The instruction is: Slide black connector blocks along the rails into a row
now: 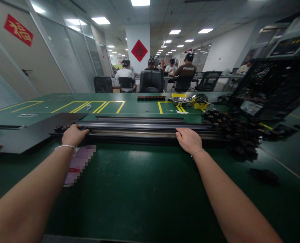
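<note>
Forearms point(231, 189) | black rails point(140, 125) | under curled left fingers point(75, 127), right fingers point(184, 131)

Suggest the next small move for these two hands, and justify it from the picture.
Probably firm up the hold on the rails before shifting them. The left hand is near their left end and the right hand well along to the right, a spread that should help balance; black parts crowd the right end, so a loose hold might knock them.
</note>
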The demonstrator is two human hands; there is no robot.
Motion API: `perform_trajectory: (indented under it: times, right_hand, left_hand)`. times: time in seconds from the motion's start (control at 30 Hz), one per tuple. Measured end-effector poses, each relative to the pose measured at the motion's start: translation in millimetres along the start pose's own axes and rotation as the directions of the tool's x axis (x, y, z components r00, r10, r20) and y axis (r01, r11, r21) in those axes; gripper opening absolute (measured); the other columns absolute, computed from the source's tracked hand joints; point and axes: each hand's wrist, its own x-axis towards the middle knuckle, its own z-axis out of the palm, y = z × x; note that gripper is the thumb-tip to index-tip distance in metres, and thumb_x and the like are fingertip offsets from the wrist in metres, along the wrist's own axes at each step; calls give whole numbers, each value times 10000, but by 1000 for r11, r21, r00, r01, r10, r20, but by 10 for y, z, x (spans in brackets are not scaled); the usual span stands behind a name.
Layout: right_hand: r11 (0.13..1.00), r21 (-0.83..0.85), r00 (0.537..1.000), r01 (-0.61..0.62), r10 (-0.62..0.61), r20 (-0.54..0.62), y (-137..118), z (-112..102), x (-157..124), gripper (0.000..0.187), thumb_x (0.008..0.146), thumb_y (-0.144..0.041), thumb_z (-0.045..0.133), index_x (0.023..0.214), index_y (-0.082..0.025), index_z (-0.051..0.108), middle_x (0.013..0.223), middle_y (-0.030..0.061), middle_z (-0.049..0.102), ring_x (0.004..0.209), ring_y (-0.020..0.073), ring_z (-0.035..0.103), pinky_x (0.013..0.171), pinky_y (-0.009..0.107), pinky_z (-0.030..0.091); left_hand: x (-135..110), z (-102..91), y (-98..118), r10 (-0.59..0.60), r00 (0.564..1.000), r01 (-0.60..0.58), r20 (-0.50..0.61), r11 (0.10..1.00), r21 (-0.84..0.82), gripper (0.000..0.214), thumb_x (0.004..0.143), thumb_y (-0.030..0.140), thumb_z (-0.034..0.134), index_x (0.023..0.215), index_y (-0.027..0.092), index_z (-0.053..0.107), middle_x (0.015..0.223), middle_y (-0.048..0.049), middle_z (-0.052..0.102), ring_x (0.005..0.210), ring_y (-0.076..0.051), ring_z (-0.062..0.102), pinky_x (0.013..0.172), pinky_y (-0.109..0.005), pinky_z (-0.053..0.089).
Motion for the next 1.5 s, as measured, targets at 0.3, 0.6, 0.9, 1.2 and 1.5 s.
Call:
perform_trajectory:
  times: [0.3,0.6,0.9,1.2,1.5]
  right_hand:
    - [999,15,999,-44,44,-6,-8,-6,0,398,886,-291,378,1127,-190,678,1154,60,673,1050,227,591,907,369,446]
    - [996,-7,996,-87,87,-8,-52,-17,19,378,868,-289,393,1090,-213,690,1112,42,689,1015,213,598,860,337,447]
    - [995,-8,995,-100,100,-10,-52,-1,24,369,864,-286,399,1074,-216,694,1102,38,692,1011,208,595,852,330,437]
    - [994,-6,994,-111,111,-14,-50,-3,22,366,857,-282,405,1071,-222,696,1104,32,692,1008,207,597,835,328,444]
    - [994,-6,993,-114,113,-29,-46,17,24,360,851,-283,409,1059,-229,698,1086,32,698,994,210,600,828,334,446]
  left_hand:
    - [-76,18,30,51,999,-51,4,998,-22,630,752,568,568,1161,89,562,1174,-174,631,1038,-320,603,829,-415,459]
    - [-140,11,155,-22,1000,22,10,1000,1,577,760,523,570,1200,150,552,1228,-169,616,1120,-331,576,888,-417,444]
    - [-235,3,295,-5,1000,6,24,999,-45,545,760,476,617,1177,131,555,1218,-158,620,1132,-326,571,897,-391,445]
    - [-292,33,397,-35,999,37,27,996,-77,519,760,448,638,1155,123,550,1239,-167,607,1148,-340,560,908,-413,445]
    - [-411,68,559,-19,1000,19,5,994,-107,473,729,437,647,1092,139,582,1174,-179,640,1103,-345,591,883,-425,470]
